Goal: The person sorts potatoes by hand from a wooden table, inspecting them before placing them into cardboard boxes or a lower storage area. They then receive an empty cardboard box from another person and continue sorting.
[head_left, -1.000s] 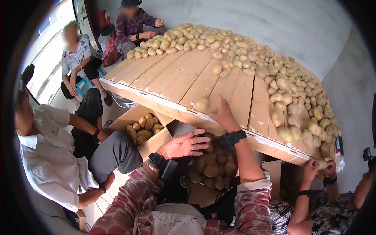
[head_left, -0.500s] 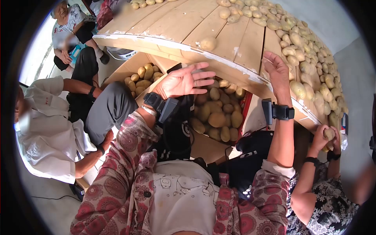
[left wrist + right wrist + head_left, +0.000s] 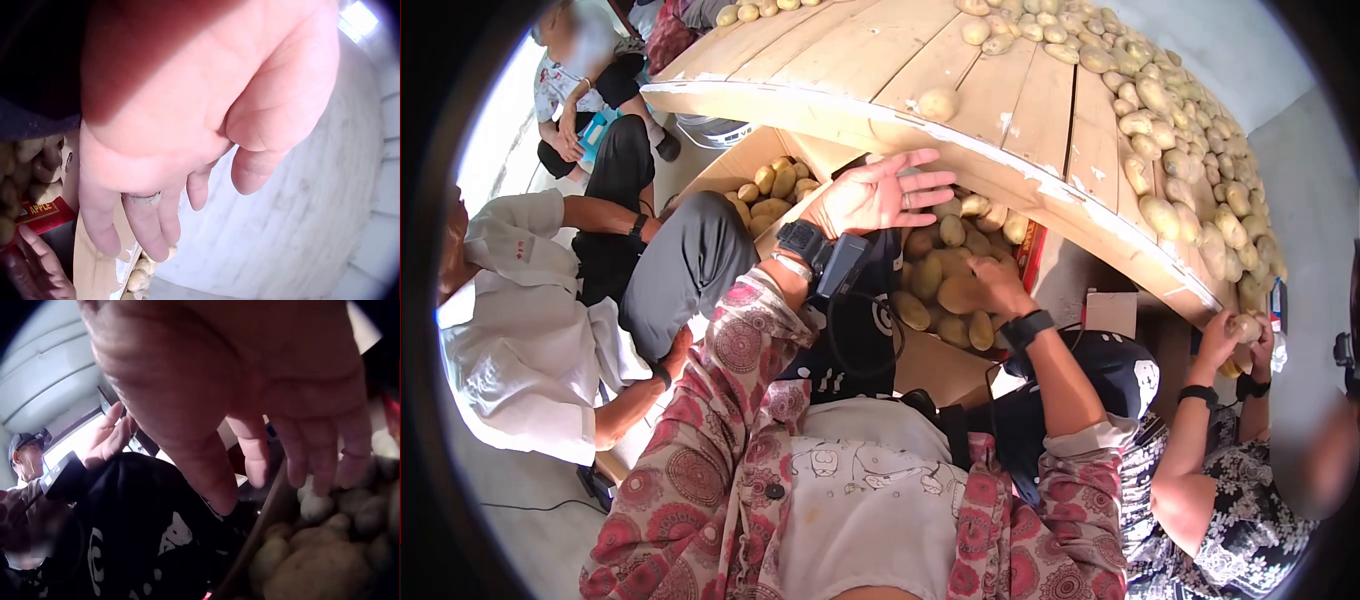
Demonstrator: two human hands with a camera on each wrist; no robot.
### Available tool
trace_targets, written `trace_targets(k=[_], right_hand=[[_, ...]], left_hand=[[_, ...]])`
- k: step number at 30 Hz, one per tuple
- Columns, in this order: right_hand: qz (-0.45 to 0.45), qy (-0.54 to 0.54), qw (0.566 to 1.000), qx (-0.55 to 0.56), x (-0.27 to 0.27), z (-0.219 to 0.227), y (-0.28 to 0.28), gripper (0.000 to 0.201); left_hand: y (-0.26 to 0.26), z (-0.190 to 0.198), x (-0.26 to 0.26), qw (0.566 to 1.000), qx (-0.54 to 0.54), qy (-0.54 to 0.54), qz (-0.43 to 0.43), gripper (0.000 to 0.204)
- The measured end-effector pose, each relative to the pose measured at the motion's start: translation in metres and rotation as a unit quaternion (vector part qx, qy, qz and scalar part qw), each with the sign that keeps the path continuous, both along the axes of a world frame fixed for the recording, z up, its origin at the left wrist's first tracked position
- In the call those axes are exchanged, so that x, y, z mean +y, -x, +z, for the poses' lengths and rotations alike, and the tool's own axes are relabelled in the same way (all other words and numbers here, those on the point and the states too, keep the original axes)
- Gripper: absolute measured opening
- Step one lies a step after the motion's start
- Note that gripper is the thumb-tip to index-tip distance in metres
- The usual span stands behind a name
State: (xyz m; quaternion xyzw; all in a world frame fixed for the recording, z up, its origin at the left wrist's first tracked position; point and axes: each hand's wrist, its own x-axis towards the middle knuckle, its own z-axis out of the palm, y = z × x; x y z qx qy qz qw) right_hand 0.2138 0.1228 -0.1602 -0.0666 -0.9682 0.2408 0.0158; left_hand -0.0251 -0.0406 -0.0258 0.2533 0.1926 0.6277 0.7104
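Observation:
My left hand point(image 3: 878, 198) is held palm up in front of the table edge, fingers spread and nothing on the palm. In the left wrist view a ring point(image 3: 144, 199) shows on one finger. Lower and to the right, my right hand point(image 3: 1000, 288) reaches over the potatoes point(image 3: 927, 280) in a cardboard box before my lap. The right wrist view shows its fingers point(image 3: 315, 450) hanging loosely down close over them, with no potato between thumb and fingers. One lone potato point(image 3: 938, 104) lies on the wooden table point(image 3: 840, 75) near its edge.
A heap of potatoes point(image 3: 1190, 170) covers the table's far and right side. Another cardboard box of potatoes point(image 3: 772, 192) stands at left, beside a seated person in a white shirt point(image 3: 520, 330). At right, another person's hands point(image 3: 1222, 335) hold a potato at the table edge.
My right hand has gone from above the table, rightward past its edge, then down to the box of potatoes. The head view has tilted down. My left hand stays palm up.

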Motion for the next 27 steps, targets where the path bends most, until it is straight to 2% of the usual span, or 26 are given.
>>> trace_targets(k=[1,3,4,6,10,13,16,19,20,22,24,25,26,27], right_hand=[[0.0,-0.005,1.0,0.006,-0.005,-0.022,0.0,0.041],[-0.026,-0.055,0.988,-0.139,-0.026,-0.051,0.001,0.047],[-0.024,-0.059,0.989,-0.137,-0.033,-0.043,0.001,0.047],[-0.106,-0.016,0.986,-0.127,-0.045,-0.019,-0.002,0.056],[-0.087,0.031,0.992,-0.081,-0.039,-0.018,-0.009,0.067],[-0.073,0.051,0.991,-0.104,-0.038,-0.006,0.002,0.07],[-0.092,0.06,0.984,-0.143,-0.038,0.009,-0.002,0.064],[-0.098,0.113,0.968,-0.199,-0.03,0.013,0.006,0.071],[-0.092,0.11,0.971,-0.193,-0.027,0.018,0.01,0.071],[-0.12,0.097,0.982,-0.108,-0.026,0.039,0.013,0.069],[-0.105,0.132,0.986,0.004,-0.021,0.074,0.013,0.067],[-0.139,0.247,0.959,0.002,-0.03,0.122,0.016,0.067],[-0.115,0.298,0.947,0.025,-0.017,0.12,0.015,0.068],[-0.112,0.382,0.915,0.066,-0.018,0.129,0.017,0.065]], left_hand=[[0.0,-0.002,0.001,1.0,-0.004,0.002,0.002,0.051],[-0.002,0.001,0.001,1.0,0.008,0.019,0.012,0.05],[-0.004,0.003,0.0,0.999,0.013,0.026,0.016,0.05],[-0.005,0.004,-0.002,0.999,0.025,0.025,0.019,0.05],[-0.003,-0.001,-0.001,1.0,0.002,0.004,0.006,0.052],[-0.007,0.006,-0.002,0.999,0.017,0.027,0.01,0.051],[-0.016,0.015,-0.003,0.998,0.042,0.049,0.025,0.051],[-0.019,0.009,-0.001,0.998,0.055,0.036,0.024,0.051],[-0.02,0.009,-0.001,0.997,0.055,0.045,0.025,0.05],[-0.019,0.0,0.004,1.0,0.021,0.016,0.002,0.05],[-0.021,0.004,0.0,0.999,0.033,0.036,0.023,0.05],[-0.022,0.006,-0.003,0.997,0.054,0.045,0.035,0.05],[-0.021,0.004,-0.001,0.995,0.066,0.059,0.041,0.052],[-0.021,0.002,0.002,0.993,0.085,0.07,0.044,0.055]])
